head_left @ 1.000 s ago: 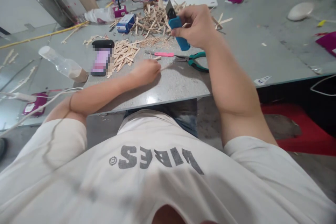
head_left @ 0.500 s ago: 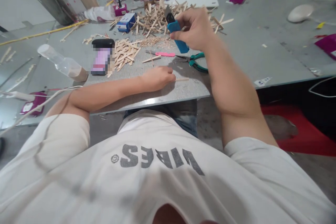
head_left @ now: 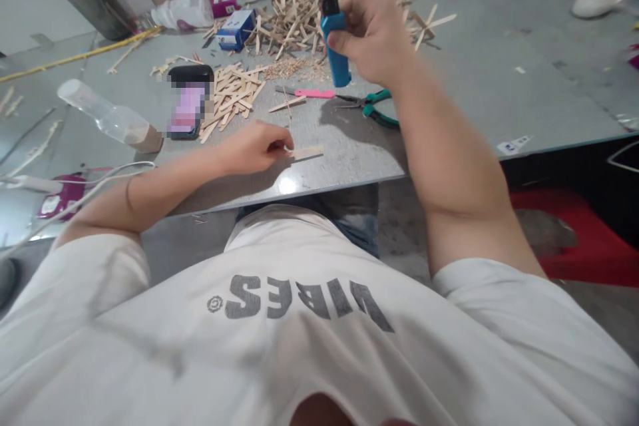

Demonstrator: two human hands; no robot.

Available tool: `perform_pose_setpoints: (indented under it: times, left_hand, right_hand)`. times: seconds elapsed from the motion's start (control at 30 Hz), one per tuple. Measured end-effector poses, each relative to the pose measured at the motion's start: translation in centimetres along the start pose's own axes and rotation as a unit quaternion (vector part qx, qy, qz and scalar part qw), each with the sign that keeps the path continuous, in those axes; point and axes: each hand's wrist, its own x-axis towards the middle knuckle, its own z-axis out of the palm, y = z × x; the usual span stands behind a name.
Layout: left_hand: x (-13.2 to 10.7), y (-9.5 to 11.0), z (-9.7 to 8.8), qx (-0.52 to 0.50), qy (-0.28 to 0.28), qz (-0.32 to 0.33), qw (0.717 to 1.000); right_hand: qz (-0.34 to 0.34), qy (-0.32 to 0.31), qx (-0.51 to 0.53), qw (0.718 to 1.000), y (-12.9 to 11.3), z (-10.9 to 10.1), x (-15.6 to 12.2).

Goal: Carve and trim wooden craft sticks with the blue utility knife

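Grey and smooth, the table (head_left: 474, 86) stretched away from a near edge just beyond a white printed T-shirt (head_left: 279, 236). Close to that edge, the left hand (head_left: 259, 146) pinched the left end of a flat, pale wooden stick (head_left: 309, 153); whether the stick rested on the surface could not be told. It looked light and stiff, apt to split along the grain, and best held flat near one end. Farther in lay two crossed wooden pieces (head_left: 288, 104), a pink-handled blade (head_left: 313, 93) and green-and-black pliers (head_left: 368, 108). Raised over these, the right hand (head_left: 374, 36) gripped a blue plastic utility cutter (head_left: 339, 71), its dark blade bared and pointing up and away. Its body seemed rigid, safest taken low, clear of the steel. Beyond spread a jumbled heap of wooden sticks (head_left: 294, 20).
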Motion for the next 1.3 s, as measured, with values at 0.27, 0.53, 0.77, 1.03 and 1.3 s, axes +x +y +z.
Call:
perform_pose_setpoints:
  times: [0.27, 0.53, 0.77, 1.03, 1.3]
  left_hand:
    - [-7.5, 1.7, 1.8, 0.005, 0.01, -0.09, 0.996]
    - [-8.7, 2.7, 5.9, 0.027, 0.179, -0.093, 0.979]
    - [-9.7, 3.6, 8.3, 0.05, 0.238, -0.082, 0.967]
    - [-9.4, 3.5, 8.7, 0.095, 0.228, -0.054, 0.967]
    - [-9.6, 3.2, 8.9, 0.092, 0.252, -0.03, 0.963]
  right_hand:
    - [-0.062, -0.038, 0.136, 0.988, -2.1, 1.8, -1.7]
    - [-0.024, -0.043, 0.077, 0.996, -2.8, 2.3, -2.7]
    - [0.002, -0.007, 0.065, 0.998, -4.0, 3.1, -3.6]
    - [0.186, 0.016, 0.153, 0.97, -0.2, 2.6, -0.7]
    - [0.17, -0.006, 0.276, 0.946, -2.8, 1.5, -1.7]
